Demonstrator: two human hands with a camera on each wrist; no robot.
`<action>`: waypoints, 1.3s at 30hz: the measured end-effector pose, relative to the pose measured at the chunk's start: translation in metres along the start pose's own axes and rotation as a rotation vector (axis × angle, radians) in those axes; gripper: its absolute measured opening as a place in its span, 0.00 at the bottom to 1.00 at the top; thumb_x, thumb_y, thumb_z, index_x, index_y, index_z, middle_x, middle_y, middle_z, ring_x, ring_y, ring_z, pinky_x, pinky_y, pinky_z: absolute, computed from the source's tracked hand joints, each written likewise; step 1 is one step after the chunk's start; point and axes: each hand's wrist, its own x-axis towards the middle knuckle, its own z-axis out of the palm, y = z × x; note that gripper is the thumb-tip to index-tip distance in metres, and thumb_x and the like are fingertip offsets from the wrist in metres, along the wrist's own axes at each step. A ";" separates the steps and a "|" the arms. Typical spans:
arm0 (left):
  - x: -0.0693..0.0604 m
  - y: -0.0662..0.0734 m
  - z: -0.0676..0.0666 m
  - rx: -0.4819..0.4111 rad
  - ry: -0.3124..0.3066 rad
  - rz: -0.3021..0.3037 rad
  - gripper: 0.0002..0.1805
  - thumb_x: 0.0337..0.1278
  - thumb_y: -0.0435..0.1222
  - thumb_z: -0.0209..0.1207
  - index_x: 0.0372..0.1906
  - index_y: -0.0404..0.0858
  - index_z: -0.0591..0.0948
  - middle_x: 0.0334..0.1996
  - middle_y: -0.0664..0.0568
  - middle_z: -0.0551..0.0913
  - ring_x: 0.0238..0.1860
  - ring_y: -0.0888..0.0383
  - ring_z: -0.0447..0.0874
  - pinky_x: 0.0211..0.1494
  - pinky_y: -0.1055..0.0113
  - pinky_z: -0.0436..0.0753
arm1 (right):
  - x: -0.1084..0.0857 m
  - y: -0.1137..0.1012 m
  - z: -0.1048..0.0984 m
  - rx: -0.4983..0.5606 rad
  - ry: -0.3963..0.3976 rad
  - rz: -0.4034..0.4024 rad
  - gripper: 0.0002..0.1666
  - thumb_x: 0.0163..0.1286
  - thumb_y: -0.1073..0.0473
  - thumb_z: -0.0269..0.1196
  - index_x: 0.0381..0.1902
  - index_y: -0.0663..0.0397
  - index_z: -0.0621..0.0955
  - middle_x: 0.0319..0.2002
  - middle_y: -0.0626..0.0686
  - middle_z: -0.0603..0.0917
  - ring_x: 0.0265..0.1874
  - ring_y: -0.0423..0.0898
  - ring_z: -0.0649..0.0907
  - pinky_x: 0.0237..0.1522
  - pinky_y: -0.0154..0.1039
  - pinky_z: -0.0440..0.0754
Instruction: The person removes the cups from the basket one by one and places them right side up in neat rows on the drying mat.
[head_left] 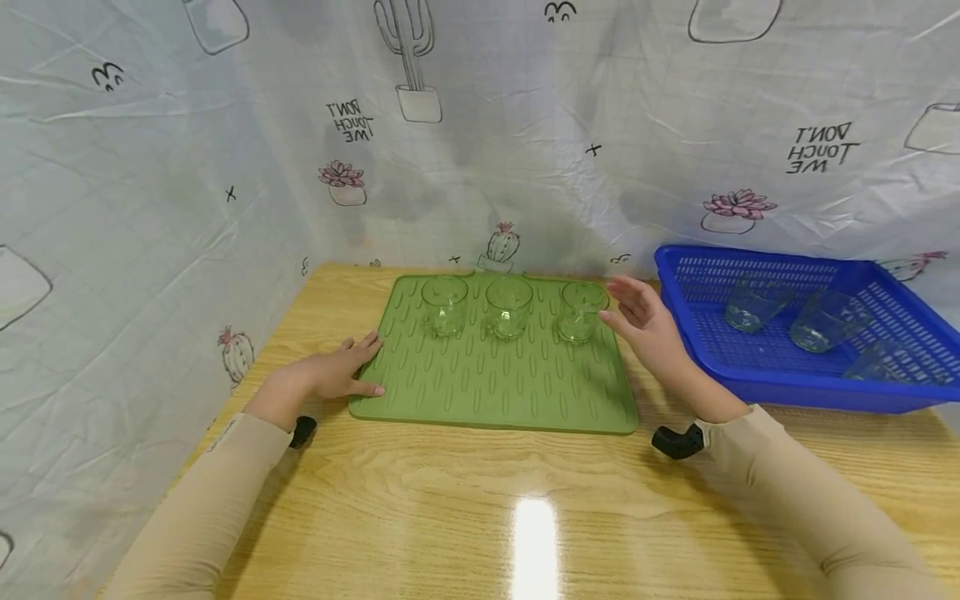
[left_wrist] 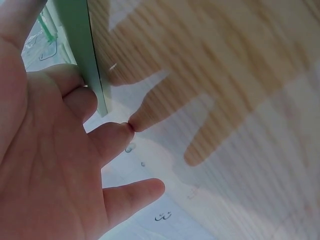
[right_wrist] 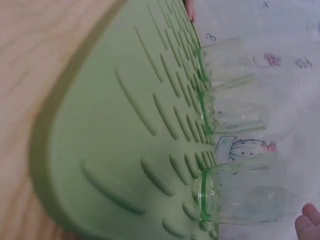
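Note:
Three clear glasses stand upright in a row along the back of a green ridged mat: a left glass, a middle glass and a right glass. My left hand rests at the mat's left edge, thumb on its top. In the left wrist view the fingers spread over the table beside the mat's rim. Beside the right glass is my right hand, its fingers loosely bent and holding nothing. The right wrist view shows its fingertips a little apart from that glass.
A blue plastic basket sits right of the mat, with one glass, a second glass and a third glass inside. Behind the wooden table hangs a printed sheet, which also covers the left side.

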 end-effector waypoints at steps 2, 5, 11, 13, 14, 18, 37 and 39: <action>0.000 0.000 0.000 0.000 -0.001 0.003 0.55 0.70 0.56 0.60 0.83 0.32 0.43 0.82 0.36 0.34 0.78 0.30 0.29 0.69 0.22 0.46 | -0.005 -0.003 -0.002 -0.010 -0.020 -0.012 0.34 0.77 0.67 0.61 0.74 0.69 0.62 0.71 0.67 0.68 0.74 0.56 0.66 0.74 0.40 0.63; 0.000 -0.001 0.000 0.000 -0.001 0.003 0.55 0.70 0.56 0.59 0.83 0.32 0.43 0.82 0.36 0.34 0.78 0.30 0.28 0.69 0.22 0.44 | -0.012 -0.008 -0.007 -0.020 -0.033 -0.036 0.32 0.77 0.68 0.61 0.73 0.68 0.64 0.70 0.60 0.71 0.72 0.51 0.69 0.72 0.36 0.65; 0.001 -0.003 0.000 -0.006 -0.002 0.005 0.55 0.70 0.56 0.60 0.83 0.32 0.43 0.82 0.36 0.33 0.78 0.30 0.28 0.69 0.22 0.44 | -0.019 -0.020 -0.020 0.016 -0.006 -0.130 0.30 0.74 0.75 0.60 0.71 0.66 0.67 0.62 0.42 0.76 0.65 0.39 0.74 0.66 0.29 0.71; 0.002 -0.004 0.000 -0.007 -0.003 0.005 0.55 0.70 0.57 0.60 0.83 0.32 0.43 0.82 0.36 0.33 0.78 0.30 0.28 0.69 0.22 0.45 | -0.019 -0.025 -0.026 0.034 -0.001 -0.158 0.30 0.74 0.77 0.59 0.71 0.67 0.68 0.62 0.44 0.76 0.64 0.37 0.74 0.64 0.27 0.73; 0.002 -0.004 0.000 -0.008 -0.003 0.006 0.55 0.70 0.57 0.60 0.83 0.32 0.43 0.82 0.36 0.33 0.78 0.30 0.28 0.69 0.22 0.46 | -0.020 -0.026 -0.030 0.034 0.003 -0.167 0.30 0.74 0.77 0.59 0.71 0.64 0.69 0.62 0.44 0.76 0.64 0.37 0.74 0.63 0.27 0.73; 0.002 -0.004 0.000 -0.008 -0.003 0.006 0.55 0.70 0.56 0.60 0.83 0.32 0.43 0.82 0.36 0.34 0.78 0.30 0.28 0.69 0.23 0.49 | -0.018 -0.032 -0.045 0.001 0.025 -0.186 0.29 0.74 0.75 0.60 0.70 0.55 0.72 0.63 0.47 0.76 0.64 0.35 0.74 0.64 0.26 0.72; -0.001 0.001 -0.001 -0.012 -0.003 0.006 0.54 0.71 0.55 0.60 0.83 0.31 0.44 0.82 0.36 0.35 0.78 0.30 0.29 0.70 0.24 0.48 | 0.019 -0.049 -0.115 0.004 0.369 -0.187 0.29 0.73 0.71 0.62 0.69 0.54 0.72 0.58 0.45 0.76 0.61 0.41 0.76 0.67 0.28 0.68; -0.001 0.001 -0.001 -0.012 -0.005 0.004 0.54 0.71 0.55 0.59 0.83 0.31 0.44 0.82 0.36 0.34 0.79 0.30 0.29 0.70 0.23 0.46 | 0.023 -0.047 -0.121 -0.034 0.399 -0.166 0.29 0.74 0.69 0.62 0.70 0.53 0.71 0.57 0.43 0.75 0.61 0.41 0.75 0.67 0.27 0.68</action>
